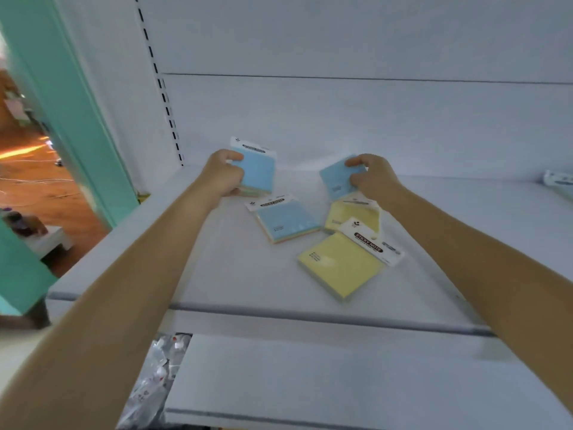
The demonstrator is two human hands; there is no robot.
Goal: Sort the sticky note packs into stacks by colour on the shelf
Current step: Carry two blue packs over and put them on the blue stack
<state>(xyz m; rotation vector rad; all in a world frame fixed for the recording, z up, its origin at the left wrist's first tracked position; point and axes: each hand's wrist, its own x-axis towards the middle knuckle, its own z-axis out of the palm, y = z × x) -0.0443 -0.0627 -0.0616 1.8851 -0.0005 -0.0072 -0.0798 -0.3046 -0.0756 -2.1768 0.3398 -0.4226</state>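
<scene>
Two curled grips: left hand (224, 176) on left blue pack (259, 171), right hand (372, 178) on right blue pack (335, 179).

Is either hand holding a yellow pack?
No, the left hand grips the left blue pack, the right hand the right blue pack.

3 blue sticky note packs (286, 220), 2 yellow packs (339, 265)
</scene>
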